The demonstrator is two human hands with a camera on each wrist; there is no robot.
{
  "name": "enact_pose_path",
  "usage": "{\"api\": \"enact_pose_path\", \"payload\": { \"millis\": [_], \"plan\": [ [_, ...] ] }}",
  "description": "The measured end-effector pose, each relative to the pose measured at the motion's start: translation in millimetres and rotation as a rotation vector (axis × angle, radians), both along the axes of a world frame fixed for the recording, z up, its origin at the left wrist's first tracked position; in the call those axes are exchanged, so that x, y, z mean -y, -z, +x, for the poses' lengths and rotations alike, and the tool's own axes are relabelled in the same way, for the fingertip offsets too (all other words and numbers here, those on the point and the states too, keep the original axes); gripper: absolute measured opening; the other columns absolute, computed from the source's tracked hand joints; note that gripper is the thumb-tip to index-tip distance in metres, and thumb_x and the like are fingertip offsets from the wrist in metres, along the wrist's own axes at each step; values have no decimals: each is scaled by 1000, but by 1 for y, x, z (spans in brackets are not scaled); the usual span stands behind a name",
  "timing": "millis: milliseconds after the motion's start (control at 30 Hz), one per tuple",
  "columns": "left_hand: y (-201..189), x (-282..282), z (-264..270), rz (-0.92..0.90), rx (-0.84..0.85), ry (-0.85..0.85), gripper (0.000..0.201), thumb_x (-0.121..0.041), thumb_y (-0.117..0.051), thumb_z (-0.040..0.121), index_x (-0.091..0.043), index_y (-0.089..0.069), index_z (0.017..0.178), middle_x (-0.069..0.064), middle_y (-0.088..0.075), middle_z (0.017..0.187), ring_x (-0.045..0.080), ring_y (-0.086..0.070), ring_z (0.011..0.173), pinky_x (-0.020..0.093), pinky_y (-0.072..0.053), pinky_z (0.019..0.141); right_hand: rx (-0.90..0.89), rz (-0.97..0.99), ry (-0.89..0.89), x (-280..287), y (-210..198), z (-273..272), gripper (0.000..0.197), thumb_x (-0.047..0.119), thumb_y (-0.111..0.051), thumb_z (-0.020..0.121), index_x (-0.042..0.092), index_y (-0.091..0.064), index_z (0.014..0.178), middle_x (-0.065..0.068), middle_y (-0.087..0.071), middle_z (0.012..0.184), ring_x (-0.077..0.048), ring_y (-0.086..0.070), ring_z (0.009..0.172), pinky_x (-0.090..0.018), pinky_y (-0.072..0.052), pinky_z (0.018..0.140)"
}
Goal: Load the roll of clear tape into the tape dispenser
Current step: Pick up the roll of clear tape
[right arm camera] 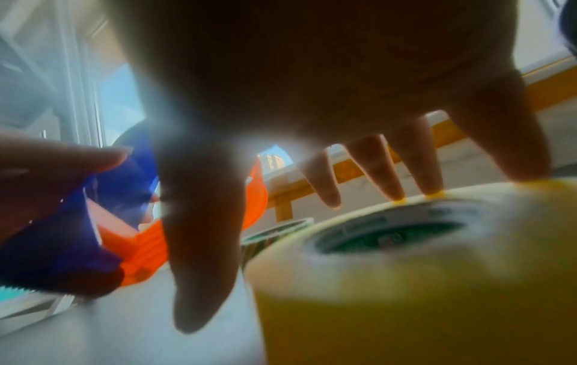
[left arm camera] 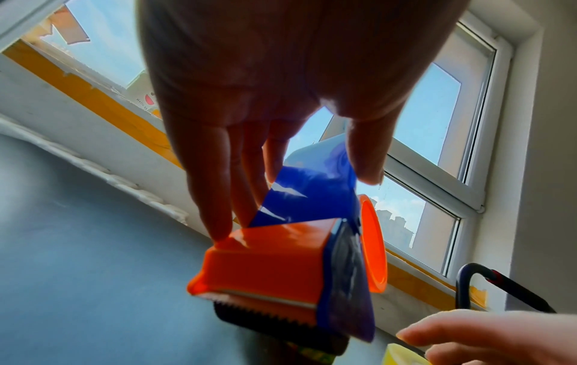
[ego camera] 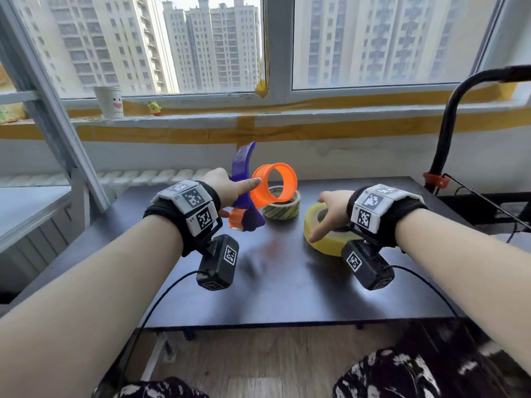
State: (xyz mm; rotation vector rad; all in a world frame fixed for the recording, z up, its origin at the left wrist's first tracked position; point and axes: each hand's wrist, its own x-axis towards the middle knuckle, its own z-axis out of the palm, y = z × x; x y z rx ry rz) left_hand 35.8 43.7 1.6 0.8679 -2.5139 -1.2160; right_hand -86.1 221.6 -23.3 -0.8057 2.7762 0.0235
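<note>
My left hand (ego camera: 230, 186) grips the purple handle of a tape dispenser (ego camera: 244, 193) and holds it above the dark table (ego camera: 273, 288). Its empty orange hub (ego camera: 275, 183) faces right. In the left wrist view the fingers (left arm camera: 212, 187) and thumb pinch the blue handle, and the dispenser's (left arm camera: 281, 259) serrated blade points down. A yellowish clear tape roll (ego camera: 327, 239) lies flat on the table at the right. My right hand (ego camera: 330, 209) arches over it. The fingertips (right arm camera: 396, 187) touch the roll's (right arm camera: 406, 284) top rim, and the thumb hangs beside its wall.
A second roll with a green pattern (ego camera: 283, 209) lies on the table behind the orange hub. A paper cup (ego camera: 109, 101) and a small yellow toy (ego camera: 154, 108) stand on the windowsill. A black bent tube (ego camera: 448, 124) rises at the table's right, a grey metal frame (ego camera: 57, 124) at the left.
</note>
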Motion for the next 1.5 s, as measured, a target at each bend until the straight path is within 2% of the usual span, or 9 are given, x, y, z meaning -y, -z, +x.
{"api": "enact_pose_path", "payload": {
  "millis": [300, 433, 600, 733, 833, 1067, 1200, 1433, 1500],
  "plan": [
    [7, -24, 14, 80, -5, 7, 60, -48, -65, 78, -1, -58, 114, 18, -69, 111, 29, -68, 102, 46, -58, 81, 25, -122, 80, -21, 12, 8, 107, 61, -76, 56, 16, -30, 142, -9, -51, 138, -30, -50, 125, -39, -43, 101],
    [12, -22, 20, 123, 11, -6, 61, -51, -67, 76, -1, -59, 110, 17, -70, 107, 30, -69, 101, 48, -58, 81, 38, -196, 112, -21, 10, 11, 117, 61, -78, 43, 17, -31, 140, -9, -52, 136, -30, -53, 122, -41, -46, 99],
    [11, -11, 27, 227, 5, -37, 37, -47, -65, 79, -11, -56, 83, 8, -65, 85, 29, -66, 91, 48, -58, 78, 143, -584, 180, -30, 0, 9, 108, 50, -79, 61, 12, -25, 146, -8, -40, 147, -26, -44, 131, -32, -40, 101],
    [12, -14, 28, 314, -12, -46, 38, -47, -64, 81, -10, -56, 85, 7, -65, 79, 24, -65, 76, 37, -57, 64, 341, -858, 217, -28, -13, 17, 118, 58, -78, 51, 17, -23, 147, -5, -38, 147, -28, -48, 126, -50, -51, 94],
    [14, -22, 24, 405, -33, -17, 38, -46, -65, 80, -9, -56, 84, 6, -65, 76, 22, -66, 69, 39, -59, 67, 399, -953, 203, -19, -16, 26, 119, 57, -79, 48, 20, -23, 147, -5, -41, 144, -27, -52, 123, -51, -53, 91],
    [15, -23, 23, 476, -53, 16, 44, -48, -66, 78, -8, -58, 92, 9, -69, 83, 23, -69, 70, 34, -61, 58, 140, -944, 111, -7, -14, 35, 107, 49, -82, 58, 18, -28, 145, -4, -43, 145, -21, -44, 131, -32, -39, 104],
    [20, -22, 25, 470, -62, 18, 41, -47, -66, 79, -7, -59, 86, 8, -69, 75, 18, -69, 55, 28, -58, 47, 95, -914, 78, -1, -10, 37, 111, 52, -84, 50, 21, -30, 143, -4, -45, 142, -21, -45, 129, -37, -39, 108],
    [29, -12, 24, 441, -3, 45, 46, -50, -64, 79, -6, -58, 90, 13, -68, 87, 26, -68, 71, 40, -59, 73, 108, -859, -38, 4, -5, 40, 109, 42, -88, 51, 20, -33, 143, -3, -45, 141, -17, -47, 126, -27, -40, 101],
    [30, -10, 25, 441, 11, 49, 44, -51, -63, 80, -7, -58, 86, 13, -66, 86, 25, -67, 70, 38, -59, 71, 111, -845, -70, 5, -4, 40, 109, 39, -88, 51, 22, -32, 143, -1, -45, 140, -15, -47, 124, -25, -39, 97]
  ]
}}
